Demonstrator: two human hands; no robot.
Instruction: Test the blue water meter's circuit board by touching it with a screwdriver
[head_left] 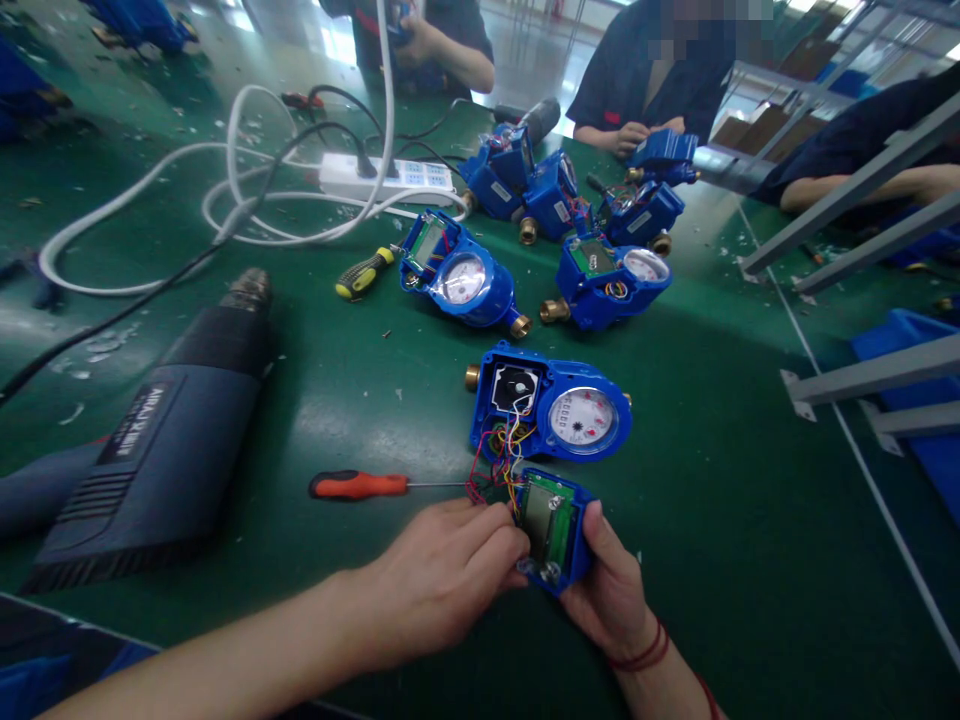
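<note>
the blue cover module (553, 528) holds a green circuit board and sits at the near table edge, joined by coloured wires (501, 452) to the open water meter (551, 408) just behind it. the right hand (611, 590) grips its right side, fingers closed around it. the left hand (439, 580) pinches its left edge, fingertips hidden against the module. an orange screwdriver (358, 485) lies just left. the heat gun (161, 440) is cut off at the frame's left edge.

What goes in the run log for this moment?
left hand: on wires | right hand: holds blue module | open meter: behind | screwdriver: on table
</note>
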